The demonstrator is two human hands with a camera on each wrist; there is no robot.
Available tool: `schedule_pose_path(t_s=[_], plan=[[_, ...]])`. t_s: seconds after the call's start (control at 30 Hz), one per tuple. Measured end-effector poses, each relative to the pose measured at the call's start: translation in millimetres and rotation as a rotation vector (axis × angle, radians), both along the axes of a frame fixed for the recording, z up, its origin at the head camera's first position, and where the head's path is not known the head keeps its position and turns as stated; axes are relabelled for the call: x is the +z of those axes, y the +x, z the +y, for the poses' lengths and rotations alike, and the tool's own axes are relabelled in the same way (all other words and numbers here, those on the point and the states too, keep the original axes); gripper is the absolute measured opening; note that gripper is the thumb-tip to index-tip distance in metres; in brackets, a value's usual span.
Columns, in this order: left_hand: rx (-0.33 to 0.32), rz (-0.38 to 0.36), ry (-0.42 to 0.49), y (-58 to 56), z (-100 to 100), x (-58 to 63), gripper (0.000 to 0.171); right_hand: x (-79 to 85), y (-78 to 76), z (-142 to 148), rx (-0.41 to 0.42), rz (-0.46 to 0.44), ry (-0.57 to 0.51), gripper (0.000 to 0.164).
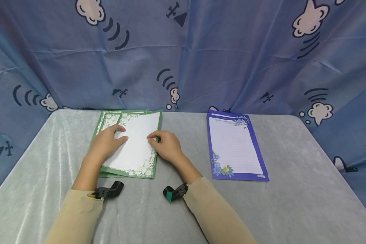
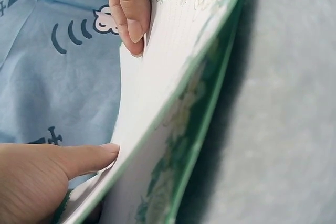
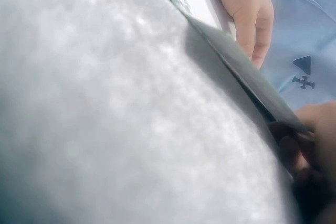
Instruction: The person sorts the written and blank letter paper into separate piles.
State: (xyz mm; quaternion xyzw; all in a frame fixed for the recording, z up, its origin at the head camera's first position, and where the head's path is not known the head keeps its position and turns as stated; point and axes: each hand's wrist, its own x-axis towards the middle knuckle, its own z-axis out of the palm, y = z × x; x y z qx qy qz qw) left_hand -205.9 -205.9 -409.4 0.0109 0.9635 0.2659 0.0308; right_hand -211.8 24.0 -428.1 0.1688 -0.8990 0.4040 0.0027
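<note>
From the head view, the green-bordered sheet (image 1: 134,145) was lain left of the blue-bordered sheet (image 1: 235,147), pressed by the left hand (image 1: 106,142) flat and pinched by the right hand (image 1: 166,145). At the left wrist, straight fingers (image 2: 128,11) were seen touching it. At the right wrist, its edge (image 3: 247,77) was gripped.

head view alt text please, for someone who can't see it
Both hands, left hand and right hand, rest on a green-bordered floral letter paper stack on a grey velvet-covered table. A blue-bordered lined sheet lies to the right.
</note>
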Motion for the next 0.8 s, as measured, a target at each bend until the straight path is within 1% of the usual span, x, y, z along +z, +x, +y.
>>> schedule_pose_path(t_s=[0.4,0.53,0.6,0.8], plan=[[0.001,0.004,-0.003,0.8,1.6,3.0,0.042,0.1,-0.6,0.2,-0.002,0.0,-0.002,0.019],[-0.009,0.005,0.006,1.3,0.9,3.9,0.042,-0.6,-1.2,0.2,-0.006,-0.002,0.005,0.018],[-0.019,0.001,0.015,1.7,0.1,4.6,0.042,-0.9,-1.1,0.3,-0.009,-0.007,0.008,0.018],[-0.045,-0.024,0.082,2.9,-3.4,8.8,0.042,0.1,0.3,0.6,-0.005,-0.026,-0.008,0.019]])
